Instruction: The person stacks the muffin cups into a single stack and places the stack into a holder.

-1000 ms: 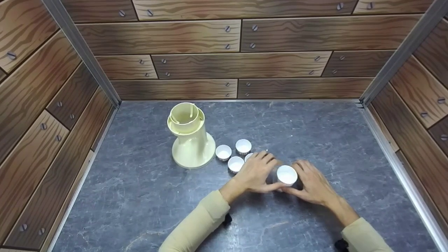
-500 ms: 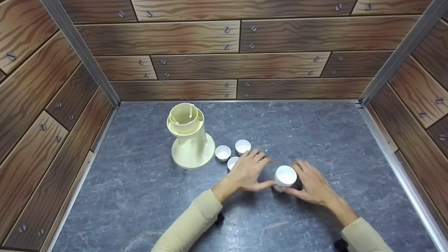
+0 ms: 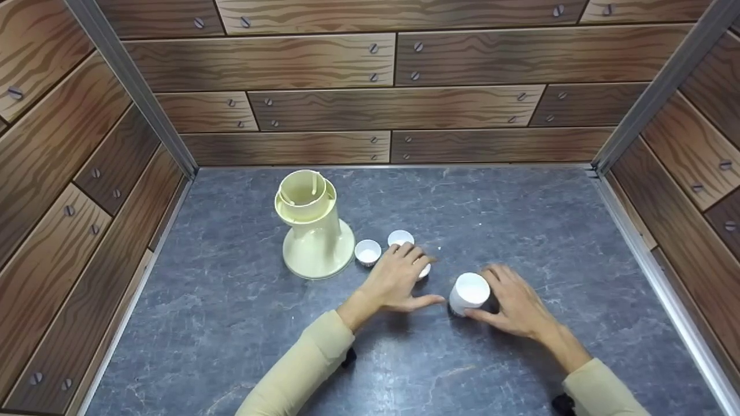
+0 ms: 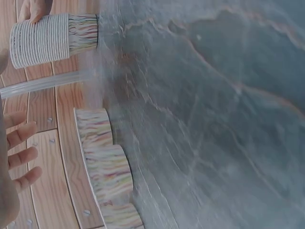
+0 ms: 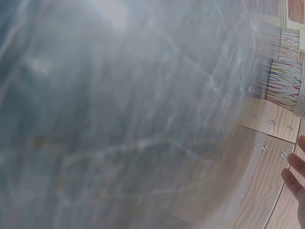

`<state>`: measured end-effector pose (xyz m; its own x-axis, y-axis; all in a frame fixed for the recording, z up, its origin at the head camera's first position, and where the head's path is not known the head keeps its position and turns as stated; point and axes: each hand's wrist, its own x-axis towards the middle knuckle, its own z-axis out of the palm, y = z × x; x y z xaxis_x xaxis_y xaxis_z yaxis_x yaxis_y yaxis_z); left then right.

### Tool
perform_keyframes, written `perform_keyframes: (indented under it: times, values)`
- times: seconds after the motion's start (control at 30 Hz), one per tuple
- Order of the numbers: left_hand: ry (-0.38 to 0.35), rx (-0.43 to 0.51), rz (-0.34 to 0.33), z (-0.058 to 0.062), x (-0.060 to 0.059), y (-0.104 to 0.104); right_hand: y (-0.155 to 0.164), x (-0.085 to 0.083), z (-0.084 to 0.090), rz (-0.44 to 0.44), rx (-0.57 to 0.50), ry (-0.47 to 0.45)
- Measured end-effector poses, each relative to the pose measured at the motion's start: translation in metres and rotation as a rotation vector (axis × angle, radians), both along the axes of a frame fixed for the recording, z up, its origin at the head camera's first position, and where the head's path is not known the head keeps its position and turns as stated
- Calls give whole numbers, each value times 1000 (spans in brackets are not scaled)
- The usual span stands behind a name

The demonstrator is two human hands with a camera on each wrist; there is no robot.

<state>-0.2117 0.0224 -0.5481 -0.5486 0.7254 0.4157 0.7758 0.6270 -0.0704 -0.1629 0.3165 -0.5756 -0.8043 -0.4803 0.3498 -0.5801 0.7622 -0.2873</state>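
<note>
Between fingers and thumb of right hand (image 3: 516,304): grips upright cup stack (image 3: 469,293). With left hand (image 3: 392,282) relaxed, holding nothing: now drawn farther from stack, over loose cups (image 3: 368,253); likely leaves steadying to right alone. Within right fingers: looks white, tightly ridged, colour-streaked at base. Left of left fingers: pale-yellow flared stand (image 3: 318,251).

3 walls (image 3: 324,107) (plank-patterned) enclose a veined grey surface (image 3: 202,323).
</note>
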Motion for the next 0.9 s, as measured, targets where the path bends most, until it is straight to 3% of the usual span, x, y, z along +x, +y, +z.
perform_keyframes:
  times: [0.9]
  values:
    - [0,-100,54,-3,-10,-37,0,0,-1,-4,-9,2]
